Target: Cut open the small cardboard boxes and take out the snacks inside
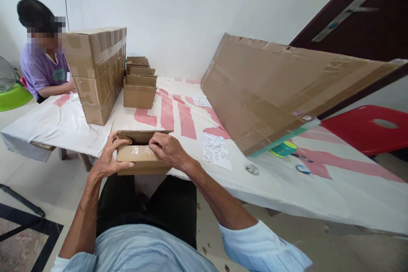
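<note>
A cardboard box (143,167) sits at the tabletop's (236,177) near edge. The left hand's (107,157) fingers spread round its end — the right hand's (169,148) pinch its flap (137,151).

At the near edge of the table (270,191), the left hand (108,155) grips the left end of a small cardboard box (135,155), its far flap (143,133) raised, and the right hand (167,148) touches its right part. Beyond stand stacked taped cartons (97,72) and open boxes (140,89); 2 marked paper sheets (216,151) lie left of a large cardboard panel (270,93).
</note>
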`<state>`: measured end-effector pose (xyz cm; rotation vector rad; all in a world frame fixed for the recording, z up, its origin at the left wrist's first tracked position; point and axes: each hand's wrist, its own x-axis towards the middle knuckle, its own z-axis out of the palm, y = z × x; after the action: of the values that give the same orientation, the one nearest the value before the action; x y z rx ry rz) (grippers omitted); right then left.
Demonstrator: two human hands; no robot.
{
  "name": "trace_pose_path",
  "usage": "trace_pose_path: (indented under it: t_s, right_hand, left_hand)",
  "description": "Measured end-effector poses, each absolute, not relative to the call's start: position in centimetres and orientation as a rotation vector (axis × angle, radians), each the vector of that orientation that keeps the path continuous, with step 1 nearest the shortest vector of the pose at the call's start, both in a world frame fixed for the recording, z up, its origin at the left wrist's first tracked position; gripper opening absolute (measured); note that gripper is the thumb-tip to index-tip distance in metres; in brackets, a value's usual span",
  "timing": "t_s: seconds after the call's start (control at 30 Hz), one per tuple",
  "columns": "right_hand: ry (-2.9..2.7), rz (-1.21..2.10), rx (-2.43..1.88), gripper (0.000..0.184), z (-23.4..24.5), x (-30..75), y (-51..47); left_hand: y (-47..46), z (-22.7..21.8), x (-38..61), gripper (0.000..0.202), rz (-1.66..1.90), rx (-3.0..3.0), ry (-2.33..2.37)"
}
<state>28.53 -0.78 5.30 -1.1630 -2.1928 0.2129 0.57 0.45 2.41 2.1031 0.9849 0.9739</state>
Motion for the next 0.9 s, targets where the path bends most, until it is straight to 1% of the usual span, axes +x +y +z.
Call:
trace_pose_path:
  t_s: [0.13,0.27,0.37,0.6,0.9]
  right_hand:
    - [-2.234,0.044,-1.151,0.020,4.5,28.4,-0.6]
    - [-2.231,-0.232,-1.164,0.026,3.6,28.0,-0.6]
    - [-2.214,-0.320,-1.167,0.030,3.3,27.8,-0.7]
    - [-2.182,-0.306,-1.136,0.030,3.2,27.9,-0.9]
    - [-2.195,-0.065,-1.109,0.022,3.7,28.3,-0.9]
  left_hand:
    - [0.6,2.2,0.8,0.065,1.000,2.118,1.006]
    - [0.7,2.1,1.0,0.063,1.006,2.098,1.037]
    - [0.8,2.1,1.0,0.063,1.011,2.094,1.042]
    - [1.1,2.1,0.9,0.062,1.020,2.146,1.064]
    - [1.1,2.0,0.9,0.060,1.015,2.132,1.027]
